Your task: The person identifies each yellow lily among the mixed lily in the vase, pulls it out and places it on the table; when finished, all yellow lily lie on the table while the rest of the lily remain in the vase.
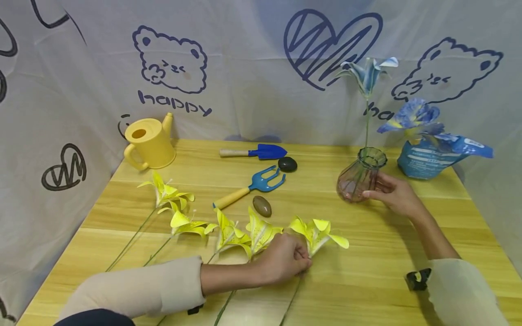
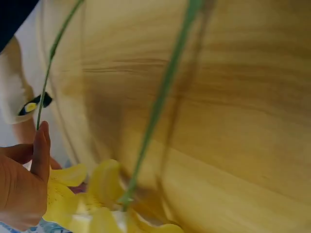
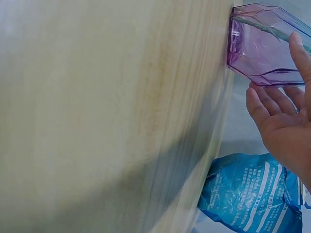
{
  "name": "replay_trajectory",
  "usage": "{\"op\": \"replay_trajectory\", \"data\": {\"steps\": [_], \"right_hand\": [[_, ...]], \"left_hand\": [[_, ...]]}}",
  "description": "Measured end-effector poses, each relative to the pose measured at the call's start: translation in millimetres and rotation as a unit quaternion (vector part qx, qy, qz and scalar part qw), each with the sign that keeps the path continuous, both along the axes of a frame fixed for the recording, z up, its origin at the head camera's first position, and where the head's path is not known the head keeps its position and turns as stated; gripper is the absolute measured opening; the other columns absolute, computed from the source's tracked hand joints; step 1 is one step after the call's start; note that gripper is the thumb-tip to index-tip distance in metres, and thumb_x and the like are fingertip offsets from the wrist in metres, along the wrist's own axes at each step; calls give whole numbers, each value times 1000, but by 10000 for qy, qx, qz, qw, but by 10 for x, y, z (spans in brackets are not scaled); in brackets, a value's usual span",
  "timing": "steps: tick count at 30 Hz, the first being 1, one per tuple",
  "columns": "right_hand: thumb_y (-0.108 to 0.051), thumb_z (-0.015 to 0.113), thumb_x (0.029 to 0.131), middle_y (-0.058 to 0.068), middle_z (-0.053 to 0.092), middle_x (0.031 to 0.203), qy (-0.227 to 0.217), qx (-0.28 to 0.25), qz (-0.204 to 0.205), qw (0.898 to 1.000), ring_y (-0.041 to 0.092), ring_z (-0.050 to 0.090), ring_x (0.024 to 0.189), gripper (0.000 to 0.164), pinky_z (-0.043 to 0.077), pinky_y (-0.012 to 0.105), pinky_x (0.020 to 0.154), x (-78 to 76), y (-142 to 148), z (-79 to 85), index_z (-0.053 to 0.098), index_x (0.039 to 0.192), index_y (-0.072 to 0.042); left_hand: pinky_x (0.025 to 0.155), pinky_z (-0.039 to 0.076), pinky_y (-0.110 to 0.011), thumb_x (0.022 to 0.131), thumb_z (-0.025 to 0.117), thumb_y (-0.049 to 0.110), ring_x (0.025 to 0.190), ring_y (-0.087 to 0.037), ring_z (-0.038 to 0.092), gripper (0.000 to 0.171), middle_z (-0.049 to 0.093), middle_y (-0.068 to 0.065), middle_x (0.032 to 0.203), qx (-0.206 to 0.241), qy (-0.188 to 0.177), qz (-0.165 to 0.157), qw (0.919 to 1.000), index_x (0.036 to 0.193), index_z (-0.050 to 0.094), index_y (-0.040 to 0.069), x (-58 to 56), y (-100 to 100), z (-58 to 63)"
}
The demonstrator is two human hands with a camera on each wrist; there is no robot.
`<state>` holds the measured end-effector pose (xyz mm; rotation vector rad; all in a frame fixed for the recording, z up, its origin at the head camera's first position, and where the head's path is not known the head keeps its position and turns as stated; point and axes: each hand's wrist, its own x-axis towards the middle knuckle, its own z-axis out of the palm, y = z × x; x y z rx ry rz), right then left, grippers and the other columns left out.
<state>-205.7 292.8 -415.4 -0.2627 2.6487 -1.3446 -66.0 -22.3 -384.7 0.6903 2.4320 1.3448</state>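
With thumb and fingertips, my left hand (image 1: 281, 260) pinches the green stem (image 2: 46, 87) of the rightmost yellow lily (image 1: 320, 233), just under its bloom. Several more yellow lilies lie in a row to its left, such as one (image 1: 228, 233) beside my wrist. My right hand (image 1: 394, 194) holds a faceted pinkish-purple glass vase (image 1: 345, 185) low on its right side, thumb in front and fingers partly hidden behind. The vase stands upright at the back right of the table. One blue lily (image 1: 367, 79) rises from it, its stem visible through the glass (image 3: 265, 29).
Behind the right hand sits a blue plastic bag (image 1: 424, 158) with a blue-violet flower (image 1: 416, 120). A yellow watering can (image 1: 151, 142) stands back left. Mid-table lie a blue trowel (image 1: 269, 151), a hand fork (image 1: 261, 181), a black stone (image 1: 287, 164) and a brown stone (image 1: 262, 206).
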Motion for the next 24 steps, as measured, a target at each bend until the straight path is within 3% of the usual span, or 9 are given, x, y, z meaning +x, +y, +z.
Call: {"op": "replay_trajectory", "data": {"steps": [3,6,10,14,18,21,24], "right_hand": [[-31,67,78,24,38,130,1,55,-63,10000,34,45,111,77,45,19,78,9,3,2,27,136,0],[-32,67,77,23,40,129,-20,78,-116,9999,33,46,111,76,45,17,77,24,17,4,28,136,-1],[-32,66,78,24,38,130,-19,39,-81,10000,34,45,112,77,44,15,77,37,31,-8,26,136,-1],[-30,65,79,26,36,130,59,30,-4,10000,37,44,112,77,45,19,79,40,39,-11,24,136,1],[-30,66,79,26,40,127,112,136,-46,9998,36,46,110,75,45,29,81,27,3,14,27,136,0],[-31,65,80,28,38,128,114,290,24,9995,39,44,111,77,42,39,84,29,-10,51,25,136,2],[-34,63,80,30,30,132,99,555,194,9982,44,39,113,81,37,47,89,53,-2,97,19,137,4]], "left_hand": [[50,43,-10,78,65,6,43,5,48,13,56,8,54,-537,601,12,9967,65,64,6,-49,40,-113],[45,38,-10,80,63,10,40,4,41,23,49,11,48,-1284,1200,-29,9844,57,61,10,-113,85,-179],[36,32,-14,82,59,11,39,-2,37,35,43,7,46,-1904,1650,-24,9677,49,48,13,-185,134,-205],[35,32,-14,82,59,12,41,-5,39,37,42,4,49,-2050,1787,29,9623,48,44,13,-238,159,-179],[36,33,-14,83,60,15,40,-5,37,37,41,3,47,-2036,1600,-35,9659,50,44,12,-225,127,-126],[38,34,-14,82,62,20,39,-3,37,33,42,5,47,-2168,1614,-106,9627,53,49,12,-172,88,-41],[42,37,-13,81,64,23,45,-2,44,26,48,6,52,-2160,1773,-282,9597,60,54,11,-109,-5,124]]}}
